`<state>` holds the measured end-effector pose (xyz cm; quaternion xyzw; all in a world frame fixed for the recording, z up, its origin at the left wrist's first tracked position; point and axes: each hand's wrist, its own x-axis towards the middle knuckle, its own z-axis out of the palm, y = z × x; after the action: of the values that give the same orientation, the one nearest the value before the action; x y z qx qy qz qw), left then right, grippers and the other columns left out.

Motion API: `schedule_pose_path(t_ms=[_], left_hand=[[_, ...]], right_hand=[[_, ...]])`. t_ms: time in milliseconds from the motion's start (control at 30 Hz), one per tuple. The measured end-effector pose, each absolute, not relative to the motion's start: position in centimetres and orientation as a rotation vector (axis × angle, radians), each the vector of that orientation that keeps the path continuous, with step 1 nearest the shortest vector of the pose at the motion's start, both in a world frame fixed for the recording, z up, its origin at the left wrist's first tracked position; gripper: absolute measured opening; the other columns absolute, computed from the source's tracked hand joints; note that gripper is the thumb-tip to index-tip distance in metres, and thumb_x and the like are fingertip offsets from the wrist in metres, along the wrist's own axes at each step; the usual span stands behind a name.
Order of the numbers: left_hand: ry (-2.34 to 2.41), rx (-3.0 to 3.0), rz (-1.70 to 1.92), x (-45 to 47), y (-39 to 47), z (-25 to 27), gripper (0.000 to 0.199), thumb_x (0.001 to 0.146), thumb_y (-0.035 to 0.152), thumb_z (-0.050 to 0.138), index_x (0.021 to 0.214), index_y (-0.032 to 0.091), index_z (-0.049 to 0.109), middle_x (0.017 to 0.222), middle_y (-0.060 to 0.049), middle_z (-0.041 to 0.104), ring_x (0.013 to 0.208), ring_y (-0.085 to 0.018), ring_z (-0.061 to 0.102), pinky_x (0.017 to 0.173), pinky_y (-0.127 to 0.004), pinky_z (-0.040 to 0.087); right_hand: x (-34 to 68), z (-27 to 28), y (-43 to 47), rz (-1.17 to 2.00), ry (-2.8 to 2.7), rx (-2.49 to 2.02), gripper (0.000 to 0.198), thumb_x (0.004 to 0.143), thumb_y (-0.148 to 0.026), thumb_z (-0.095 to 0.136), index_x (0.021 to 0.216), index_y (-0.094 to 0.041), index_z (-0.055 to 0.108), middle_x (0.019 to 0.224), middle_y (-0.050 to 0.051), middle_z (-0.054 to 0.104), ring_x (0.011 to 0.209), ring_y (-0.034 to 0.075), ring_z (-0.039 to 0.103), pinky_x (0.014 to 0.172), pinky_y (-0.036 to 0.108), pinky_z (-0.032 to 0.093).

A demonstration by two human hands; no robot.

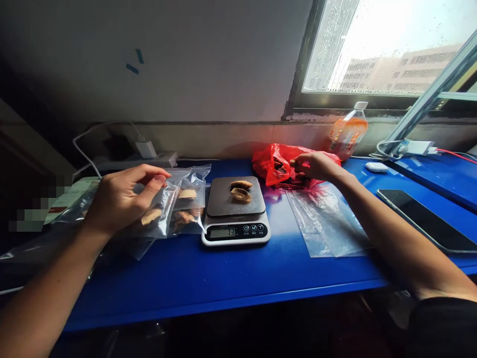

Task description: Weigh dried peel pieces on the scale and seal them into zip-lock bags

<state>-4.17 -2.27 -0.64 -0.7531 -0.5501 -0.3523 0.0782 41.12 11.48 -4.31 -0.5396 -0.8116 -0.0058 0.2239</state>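
Note:
My left hand is raised over clear plastic bags, its thumb and fingertips brought together. Whether anything is between them I cannot tell. Inside the nearest clear bag are several pale and brown dried pieces. On the grey plate of a digital kitchen scale lie two brown, curved, husk-like dried pieces; the display appears to read 7.3. My right hand reaches into the mouth of a red plastic bag, fingers curled closed among dark pieces. What they grip is hidden.
Flat clear bags lie right of the scale on the blue table. A phone, a white earbud case and an orange drink bottle stand farther right. A power strip and charger run along the wall.

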Motion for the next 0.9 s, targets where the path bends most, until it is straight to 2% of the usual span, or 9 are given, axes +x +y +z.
schedule_pose_path(t_ms=[133,300,400,467,600,733,900], left_hand=[[-1.635,-2.256,-1.053,-3.8,-2.5,-0.5,0.03,0.092,0.038,0.049,0.094,0.016,0.069,0.087,-0.003,0.072,0.078,-0.017,0.067,0.076,-0.029,0.049],[-1.614,-2.269,-1.049,-3.6,-2.5,-0.4,0.029,0.091,0.035,0.048,0.094,0.015,0.069,0.086,-0.003,0.072,0.078,-0.017,0.067,0.075,-0.028,0.049],[-1.638,-2.271,-1.053,-3.8,-2.5,-0.4,0.029,0.092,0.036,0.048,0.095,0.017,0.069,0.085,-0.002,0.072,0.078,-0.016,0.067,0.076,-0.028,0.049],[-1.648,-2.278,-1.037,-3.9,-2.6,-0.4,0.029,0.092,0.037,0.048,0.095,0.017,0.069,0.087,-0.002,0.073,0.078,-0.016,0.066,0.076,-0.028,0.049],[-1.628,-2.305,-1.014,-3.9,-2.6,-0.8,0.029,0.092,0.035,0.048,0.095,0.015,0.069,0.088,-0.003,0.073,0.076,-0.016,0.065,0.075,-0.029,0.049],[-1.598,-2.311,-1.03,-4.0,-2.1,-0.6,0.028,0.093,0.035,0.047,0.095,0.016,0.068,0.087,-0.002,0.072,0.076,-0.015,0.065,0.075,-0.028,0.049],[-1.311,-2.287,-0.913,-2.4,-4.8,0.0,0.021,0.094,0.026,0.049,0.096,0.02,0.069,0.092,-0.004,0.071,0.085,-0.021,0.065,0.082,-0.036,0.051]], right_hand=[[40.2,-1.7,9.3,0.024,-2.092,-1.41,0.026,0.086,-0.027,0.059,0.101,-0.013,0.074,0.091,0.013,0.073,0.078,0.02,0.067,0.067,0.03,0.049],[34.2,0.3,3.9,-0.198,-2.204,-1.02,0.02,0.088,-0.027,0.058,0.087,-0.017,0.075,0.092,0.01,0.065,0.072,0.016,0.059,0.07,0.032,0.049],[30.1,-0.5,0.5,-0.121,-2.359,-0.857,0.019,0.087,-0.017,0.056,0.093,-0.019,0.074,0.091,0.007,0.066,0.072,0.015,0.059,0.067,0.029,0.048],[28.1,-1.5,-0.9,-0.065,-2.446,-0.82,0.027,0.084,-0.01,0.054,0.1,-0.019,0.072,0.094,0.006,0.067,0.073,0.014,0.06,0.065,0.027,0.047],[26.2,-3.3,-1.5,-0.048,-2.513,-0.82,0.03,0.083,-0.002,0.047,0.098,-0.016,0.069,0.105,0.011,0.068,0.08,0.015,0.063,0.064,0.026,0.048],[26.3,-4.2,-1.1,-0.058,-2.44,-0.795,0.028,0.089,-0.005,0.046,0.104,-0.014,0.068,0.105,0.012,0.068,0.076,0.015,0.063,0.066,0.027,0.05],[26.8,-4.7,-1.1,-0.144,-2.424,-0.698,0.022,0.094,-0.012,0.05,0.097,-0.018,0.071,0.099,0.007,0.073,0.087,0.019,0.064,0.077,0.032,0.053]])
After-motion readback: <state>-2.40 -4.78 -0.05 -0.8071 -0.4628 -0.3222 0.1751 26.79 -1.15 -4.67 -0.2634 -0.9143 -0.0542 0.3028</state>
